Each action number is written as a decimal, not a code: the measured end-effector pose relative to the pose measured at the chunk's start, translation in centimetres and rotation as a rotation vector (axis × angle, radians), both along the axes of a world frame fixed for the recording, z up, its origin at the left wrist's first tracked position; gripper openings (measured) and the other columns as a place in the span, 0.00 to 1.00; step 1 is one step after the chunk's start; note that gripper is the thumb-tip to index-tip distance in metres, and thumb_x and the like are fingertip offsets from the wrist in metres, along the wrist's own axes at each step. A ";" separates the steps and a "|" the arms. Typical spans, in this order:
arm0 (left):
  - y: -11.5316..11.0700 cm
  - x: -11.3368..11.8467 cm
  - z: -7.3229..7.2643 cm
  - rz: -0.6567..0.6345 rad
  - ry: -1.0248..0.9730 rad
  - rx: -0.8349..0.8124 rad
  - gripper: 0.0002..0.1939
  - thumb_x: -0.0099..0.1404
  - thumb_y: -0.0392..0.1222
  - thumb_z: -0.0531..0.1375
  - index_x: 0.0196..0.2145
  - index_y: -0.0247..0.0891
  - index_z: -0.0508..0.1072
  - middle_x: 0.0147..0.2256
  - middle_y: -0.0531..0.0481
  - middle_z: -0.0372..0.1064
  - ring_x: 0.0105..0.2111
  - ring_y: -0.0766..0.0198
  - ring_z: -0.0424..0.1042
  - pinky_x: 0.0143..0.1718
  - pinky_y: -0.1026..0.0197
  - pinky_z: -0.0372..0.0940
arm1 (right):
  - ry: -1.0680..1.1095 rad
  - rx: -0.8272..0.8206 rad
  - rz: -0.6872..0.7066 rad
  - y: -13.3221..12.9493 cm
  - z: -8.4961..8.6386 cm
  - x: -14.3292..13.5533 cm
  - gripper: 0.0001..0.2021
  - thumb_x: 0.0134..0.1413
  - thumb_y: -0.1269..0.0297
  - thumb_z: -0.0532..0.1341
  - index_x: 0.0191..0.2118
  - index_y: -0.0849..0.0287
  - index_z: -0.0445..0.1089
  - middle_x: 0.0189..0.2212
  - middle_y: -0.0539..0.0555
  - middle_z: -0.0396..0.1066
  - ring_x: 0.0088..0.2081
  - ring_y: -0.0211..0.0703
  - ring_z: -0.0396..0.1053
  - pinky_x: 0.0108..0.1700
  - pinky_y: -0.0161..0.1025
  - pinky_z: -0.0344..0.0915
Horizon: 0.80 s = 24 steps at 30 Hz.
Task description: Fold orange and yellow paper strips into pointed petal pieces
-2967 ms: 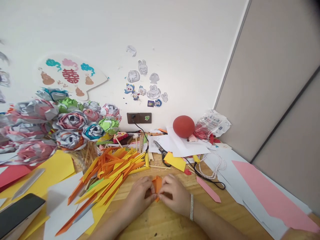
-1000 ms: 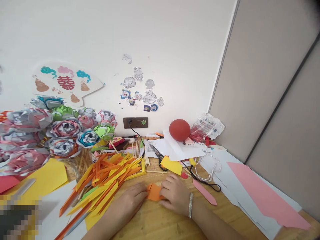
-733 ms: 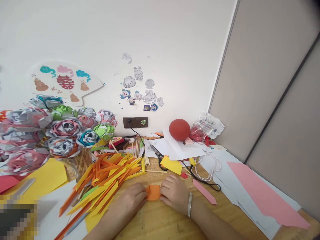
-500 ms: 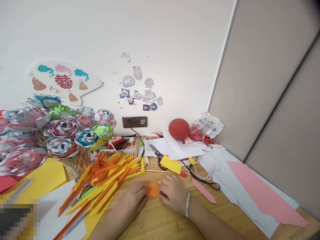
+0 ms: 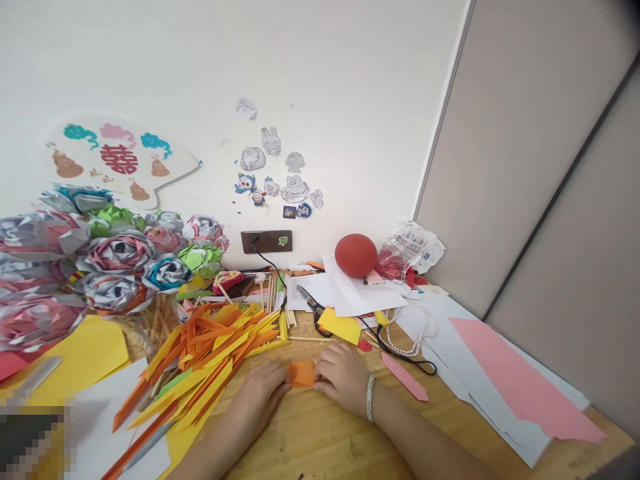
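Observation:
A small orange piece of paper (image 5: 301, 374) lies on the wooden table (image 5: 300, 440) between my two hands. My left hand (image 5: 267, 388) pinches its left edge, with the fingers curled together. At the right edge, my right hand (image 5: 345, 377) grips the same paper between thumb and fingers; a sparkling bracelet (image 5: 370, 398) circles that wrist. Fingertips cover both side edges of the paper. Just beyond my right hand lie a yellow paper piece (image 5: 340, 325) and black scissors (image 5: 315, 310).
Folded orange and yellow paper strips (image 5: 210, 360) are heaped at left, in front of paper flowers (image 5: 117, 253). A red balloon (image 5: 356, 256) rests at the back on white paper. Right of my hands are a pink strip (image 5: 405, 377), a bead string (image 5: 415, 343) and a large pink sheet (image 5: 515, 383).
The view has shifted slightly, so everything sits a little further left and higher. Both hands keep hold of the orange paper, which now looks slightly flatter.

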<state>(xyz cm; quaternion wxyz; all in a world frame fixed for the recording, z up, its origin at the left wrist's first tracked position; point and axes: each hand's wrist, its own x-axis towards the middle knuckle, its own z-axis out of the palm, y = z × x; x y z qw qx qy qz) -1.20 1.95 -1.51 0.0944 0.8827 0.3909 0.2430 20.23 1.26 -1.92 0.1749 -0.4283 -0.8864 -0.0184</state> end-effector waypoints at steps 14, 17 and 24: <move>-1.1 1.4 0.5 0.300 0.109 -0.084 0.11 0.62 0.42 0.53 0.23 0.38 0.66 0.26 0.49 0.68 0.31 0.57 0.66 0.33 0.59 0.57 | 0.170 -0.123 -0.282 -0.3 -0.8 -1.9 0.05 0.52 0.67 0.60 0.27 0.58 0.66 0.30 0.49 0.67 0.37 0.42 0.61 0.38 0.38 0.53; -1.1 1.5 0.6 0.329 0.144 -0.082 0.10 0.61 0.41 0.53 0.23 0.38 0.67 0.26 0.49 0.68 0.31 0.57 0.66 0.33 0.59 0.57 | 0.120 -0.123 -0.320 -0.4 -0.5 -2.2 0.06 0.54 0.65 0.60 0.28 0.59 0.67 0.31 0.51 0.68 0.37 0.43 0.61 0.39 0.39 0.53; -1.0 1.5 0.4 0.333 0.166 -0.084 0.09 0.61 0.40 0.54 0.24 0.38 0.67 0.27 0.49 0.68 0.32 0.57 0.67 0.34 0.60 0.56 | -0.081 0.183 -0.097 -0.4 -1.2 -2.7 0.05 0.58 0.66 0.59 0.31 0.58 0.69 0.30 0.52 0.66 0.35 0.43 0.59 0.36 0.39 0.51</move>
